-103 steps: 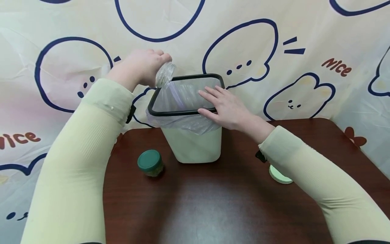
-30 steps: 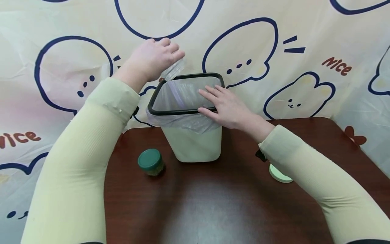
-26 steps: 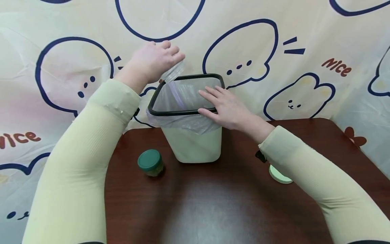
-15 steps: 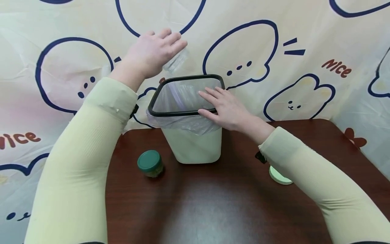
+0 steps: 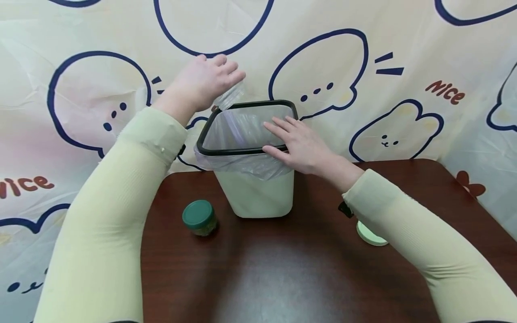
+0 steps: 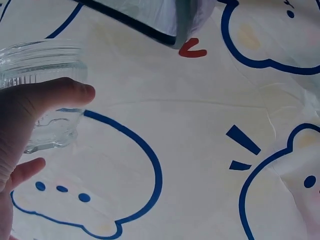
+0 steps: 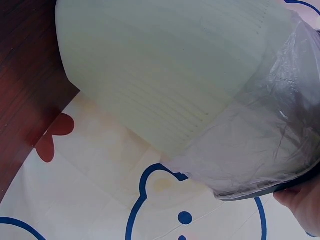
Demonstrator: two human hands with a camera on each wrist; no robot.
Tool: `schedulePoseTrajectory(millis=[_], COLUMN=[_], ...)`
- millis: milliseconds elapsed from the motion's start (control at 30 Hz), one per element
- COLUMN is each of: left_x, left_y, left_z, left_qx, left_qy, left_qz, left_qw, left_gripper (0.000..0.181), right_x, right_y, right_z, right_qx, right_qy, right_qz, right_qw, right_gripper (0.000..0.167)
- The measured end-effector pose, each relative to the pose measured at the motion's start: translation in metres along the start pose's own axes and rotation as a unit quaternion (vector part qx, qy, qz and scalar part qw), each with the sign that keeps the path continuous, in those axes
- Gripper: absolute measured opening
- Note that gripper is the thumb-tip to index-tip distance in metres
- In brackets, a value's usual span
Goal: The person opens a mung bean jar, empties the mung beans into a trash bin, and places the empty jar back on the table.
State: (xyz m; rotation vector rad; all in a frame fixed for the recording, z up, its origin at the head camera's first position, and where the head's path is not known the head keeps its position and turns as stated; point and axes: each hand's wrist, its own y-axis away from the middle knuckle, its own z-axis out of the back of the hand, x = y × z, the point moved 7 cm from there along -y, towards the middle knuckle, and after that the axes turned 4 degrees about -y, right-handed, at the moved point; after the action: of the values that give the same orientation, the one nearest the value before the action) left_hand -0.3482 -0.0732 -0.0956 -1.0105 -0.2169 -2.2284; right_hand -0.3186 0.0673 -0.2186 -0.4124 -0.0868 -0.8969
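Note:
My left hand (image 5: pixel 202 85) grips a clear glass jar (image 5: pixel 230 96) above the left side of a pale green trash bin (image 5: pixel 258 195). The jar's mouth tips down toward the bin's opening. Seen from the left wrist, the glass jar (image 6: pixel 55 127) has a threaded neck and clear walls, with the thumb across its side. My right hand (image 5: pixel 303 146) rests at the bin's right rim, its fingers spread and mostly straight. A thin plastic liner (image 5: pixel 246 165) folds over the black rim (image 5: pixel 238 151) of the bin.
A small jar with a green lid (image 5: pixel 199 214) stands on the dark wooden table (image 5: pixel 274 269), left of the bin. A light green round lid (image 5: pixel 370 235) lies partly hidden under the right forearm. Behind the table hangs a printed cloth (image 5: pixel 323 58).
Since the earliest frame, the left hand has shifted right with the jar and tilted it further. It rose half a second ago and is now lower again. The right hand stays in place.

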Motion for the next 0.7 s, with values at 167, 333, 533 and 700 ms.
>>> schedulePoseTrajectory(millis=[167,333,533,700], left_x=[0.004,0.000,0.007,0.013], left_y=[0.000,0.001,0.003,0.006], left_z=[0.007,0.003,-0.001,-0.004], left_qx=[-0.003,0.012,-0.002,-0.012], left_qy=[-0.001,0.002,0.055,0.114], left_qz=[0.007,-0.006,0.024,0.054], left_qw=[1.0000,0.9999,0.9982,0.9919], left_gripper=[0.073,0.080,0.081,0.090], right_x=[0.001,0.000,0.000,0.001], right_y=[0.001,0.002,0.001,0.000], right_z=[0.001,0.001,0.000,0.000], right_qx=[-0.001,0.004,0.001,-0.002], right_qy=[-0.003,-0.001,-0.002,0.000], right_qz=[0.000,-0.004,-0.003,-0.002], right_qw=[1.0000,1.0000,1.0000,1.0000], right_gripper=[0.066,0.066,0.066,0.066])
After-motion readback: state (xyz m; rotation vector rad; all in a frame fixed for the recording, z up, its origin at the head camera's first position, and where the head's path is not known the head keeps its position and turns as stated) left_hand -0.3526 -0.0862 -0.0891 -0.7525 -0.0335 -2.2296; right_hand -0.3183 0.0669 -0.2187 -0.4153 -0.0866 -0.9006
